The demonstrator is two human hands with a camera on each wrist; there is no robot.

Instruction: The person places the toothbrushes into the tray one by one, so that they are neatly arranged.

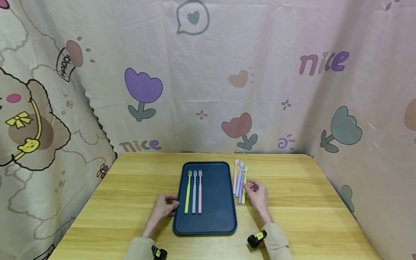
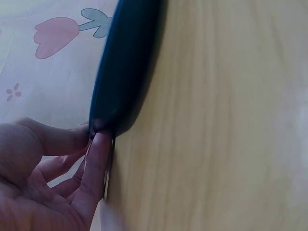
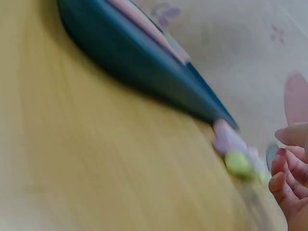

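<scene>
A dark blue tray [image 1: 216, 216] lies on the table with a green toothbrush [image 1: 187, 195], a blue toothbrush [image 1: 194, 195] and a pink toothbrush [image 1: 200, 195] side by side on its left part. My left hand [image 1: 164, 206] holds the tray's left rim between thumb and fingers. To the right of the tray, several toothbrushes lie close together: a pink one [image 1: 235, 177], a blue one [image 1: 239, 182], a purple one [image 1: 241, 189] and a green one [image 1: 245, 191]. Loosely bent, my right hand [image 1: 257, 195] is beside the green one, with nothing seen in its fingers.
The wooden table [image 1: 136, 180] extends on both sides of the tray. Behind it hangs a printed cloth [image 1: 195, 72], and more cloth stands along the left and right sides. A black wrist camera [image 1: 256, 239] sits at my right sleeve.
</scene>
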